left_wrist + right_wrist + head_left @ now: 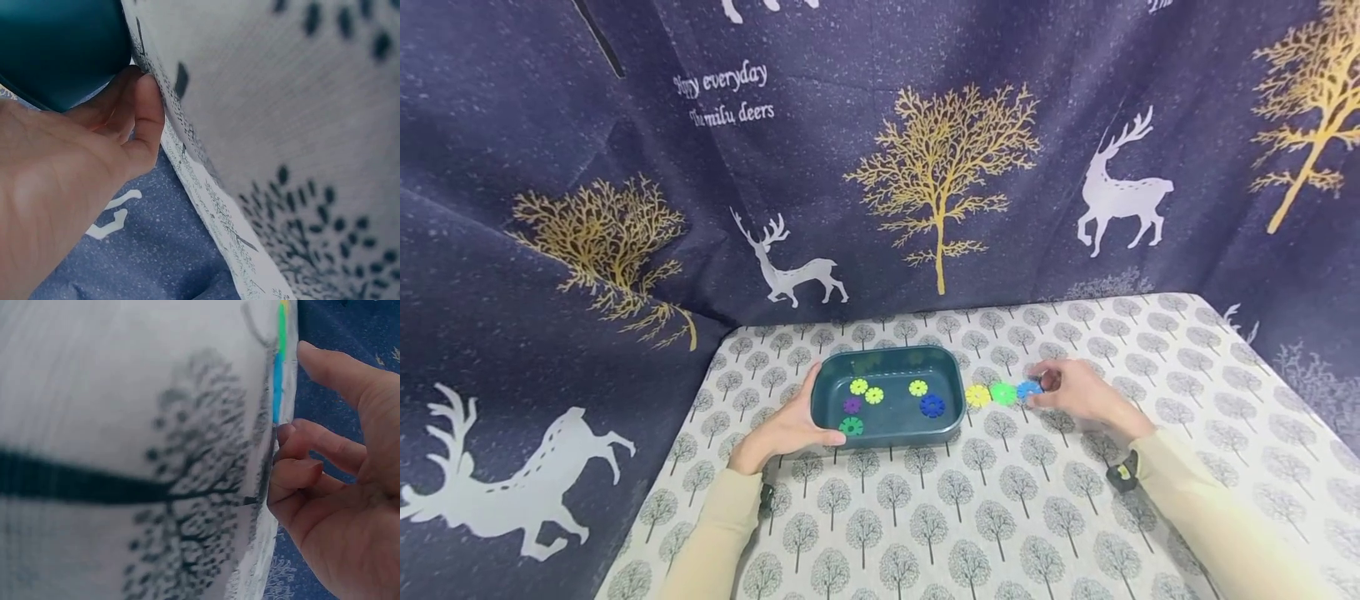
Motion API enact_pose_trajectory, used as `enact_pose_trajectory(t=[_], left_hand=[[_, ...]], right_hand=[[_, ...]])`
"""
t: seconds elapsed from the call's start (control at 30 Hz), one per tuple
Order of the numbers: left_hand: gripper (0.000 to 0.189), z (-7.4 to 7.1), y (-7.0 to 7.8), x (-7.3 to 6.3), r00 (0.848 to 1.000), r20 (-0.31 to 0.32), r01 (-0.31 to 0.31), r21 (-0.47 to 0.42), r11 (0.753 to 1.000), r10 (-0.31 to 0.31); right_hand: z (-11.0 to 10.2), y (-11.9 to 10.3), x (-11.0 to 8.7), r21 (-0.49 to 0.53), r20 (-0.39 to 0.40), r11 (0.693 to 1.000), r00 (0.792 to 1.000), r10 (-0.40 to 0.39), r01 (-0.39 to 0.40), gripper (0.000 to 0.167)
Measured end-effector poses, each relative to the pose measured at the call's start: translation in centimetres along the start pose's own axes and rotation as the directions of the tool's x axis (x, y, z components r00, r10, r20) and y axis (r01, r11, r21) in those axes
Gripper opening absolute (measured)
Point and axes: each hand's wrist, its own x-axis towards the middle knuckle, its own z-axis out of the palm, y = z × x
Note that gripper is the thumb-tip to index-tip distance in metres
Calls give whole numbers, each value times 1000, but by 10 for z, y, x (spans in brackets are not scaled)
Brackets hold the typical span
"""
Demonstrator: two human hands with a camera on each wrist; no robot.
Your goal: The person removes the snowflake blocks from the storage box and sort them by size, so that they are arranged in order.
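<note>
On the table, a dark teal tray (887, 437) holds several small flower-shaped plastic discs, among them a dark blue disc (932, 406), a purple disc (852, 405) and a green disc (851, 427). My left hand (793, 423) grips the tray's left front corner, thumb along the front rim. Right of the tray, a yellow disc (977, 395), a bright green disc (1003, 393) and a light blue disc (1028, 390) lie in a row. My right hand (1078, 392) is at the light blue disc; in the right wrist view its thumb (331, 365) stands apart from the disc and its curled fingers (290, 478) rest by the table.
A white cloth printed with grey trees covers the table (925, 525). Behind it hangs a dark blue curtain (820, 183) with deer and golden trees. A dark strap (1122, 473) is on the right wrist.
</note>
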Motion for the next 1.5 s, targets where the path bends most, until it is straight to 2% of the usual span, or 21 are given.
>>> enact_pose_trajectory(t=[0.2, 0.4, 0.73, 1.0, 1.27, 1.5], left_hand=[[151, -1, -2, -1, 1000, -5, 2, 16, 1000, -2], [151, 0, -3, -2, 1000, -8, 13, 21, 1000, -13], [151, 1, -3, 0, 1000, -10, 21, 24, 999, -21], [150, 0, -3, 1, 1000, -5, 3, 16, 1000, -3], [149, 0, -3, 0, 1000, 2, -8, 18, 1000, 8], [148, -1, 0, 0, 999, -6, 47, 12, 999, -46]], right_hand=[[-4, -15, 0, -12, -67, 1000, 998, -18, 18, 61], [-5, -42, 0, 68, -72, 997, 997, -40, 45, 58], [12, -76, 8, 125, -82, 978, 984, -158, 167, 49], [28, -107, 20, 170, -35, 964, 979, -200, 203, 51], [47, -136, 29, 152, 6, 949, 960, -279, 275, 44], [64, -152, 40, 111, 70, 942, 943, -324, 316, 45]])
